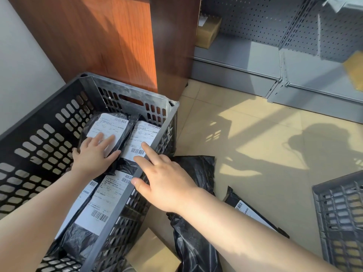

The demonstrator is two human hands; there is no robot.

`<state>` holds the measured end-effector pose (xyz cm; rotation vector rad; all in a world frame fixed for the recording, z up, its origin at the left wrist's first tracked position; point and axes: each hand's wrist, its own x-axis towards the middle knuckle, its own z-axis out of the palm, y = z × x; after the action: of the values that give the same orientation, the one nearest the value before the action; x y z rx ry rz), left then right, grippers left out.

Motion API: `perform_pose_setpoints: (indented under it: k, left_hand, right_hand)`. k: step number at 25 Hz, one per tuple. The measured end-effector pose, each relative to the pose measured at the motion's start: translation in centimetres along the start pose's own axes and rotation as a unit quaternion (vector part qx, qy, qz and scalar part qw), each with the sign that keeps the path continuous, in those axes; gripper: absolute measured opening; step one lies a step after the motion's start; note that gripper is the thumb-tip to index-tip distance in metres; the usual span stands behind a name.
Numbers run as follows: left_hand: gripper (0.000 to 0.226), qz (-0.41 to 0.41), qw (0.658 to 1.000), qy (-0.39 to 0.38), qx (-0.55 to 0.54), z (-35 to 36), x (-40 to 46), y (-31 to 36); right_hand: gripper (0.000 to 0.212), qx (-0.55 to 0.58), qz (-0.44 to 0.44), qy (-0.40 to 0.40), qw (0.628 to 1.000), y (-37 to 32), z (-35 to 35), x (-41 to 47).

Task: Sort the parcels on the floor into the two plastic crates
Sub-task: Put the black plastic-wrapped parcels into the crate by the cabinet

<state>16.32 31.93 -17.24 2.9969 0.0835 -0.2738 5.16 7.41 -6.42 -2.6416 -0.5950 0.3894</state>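
A dark grey plastic crate (47, 122) stands at the left with several black labelled parcels inside. My left hand (94, 156) lies flat with straight fingers on the top parcel (110, 126) at the crate's far end. My right hand (165, 177) reaches over the crate's right rim, its index finger touching the white label of the parcel beside it (145, 136). Two more parcels (102, 201) lie nearer me in the crate. On the floor to the right are a black parcel (196, 167), a labelled one (253, 214) and another black bag (192, 244). A second crate (339, 213) shows at the right edge.
A wooden cabinet (110, 40) stands behind the crate. Grey perforated metal shelving (275, 55) runs along the back, with a cardboard box (208, 32) on it. A brown cardboard parcel (153, 252) lies on the tiled floor (255, 138) near my right arm.
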Motion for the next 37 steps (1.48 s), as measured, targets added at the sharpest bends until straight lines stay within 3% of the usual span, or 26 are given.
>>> perform_pose_setpoints:
  k: [10, 16, 19, 23, 31, 37]
  left_hand:
    - [0.057, 0.021, 0.994, 0.012, 0.104, 0.5, 1.6, 1.7]
    - [0.056, 0.012, 0.994, -0.031, 0.104, -1.7, 1.6, 2.8]
    - [0.06, 0.048, 0.994, 0.01, 0.102, -2.3, 0.5, 4.1]
    - [0.056, 0.099, 0.992, 0.082, 0.002, -5.0, -1.2, 7.2]
    - [0.054, 0.165, 0.969, 0.134, -0.125, -9.8, -4.6, 14.5]
    - [0.049, 0.198, 0.961, 0.162, -0.104, -7.1, -7.5, 21.0]
  right_hand:
    - [0.055, 0.005, 0.007, 0.006, 1.0, 0.0, 0.2, 0.0]
    - [0.056, 0.019, 0.002, 0.009, 1.0, 0.2, -0.1, 0.0]
    - [0.058, 0.031, 0.007, 0.012, 0.999, 0.2, 0.1, 0.0]
    - [0.062, 0.041, 0.021, 0.009, 0.999, 0.1, -0.7, -0.7]
    - [0.069, 0.059, 0.118, 0.095, 0.987, 3.6, -5.7, -3.8]
    - [0.069, 0.095, 0.245, 0.173, 0.949, 11.8, -8.8, -7.7]
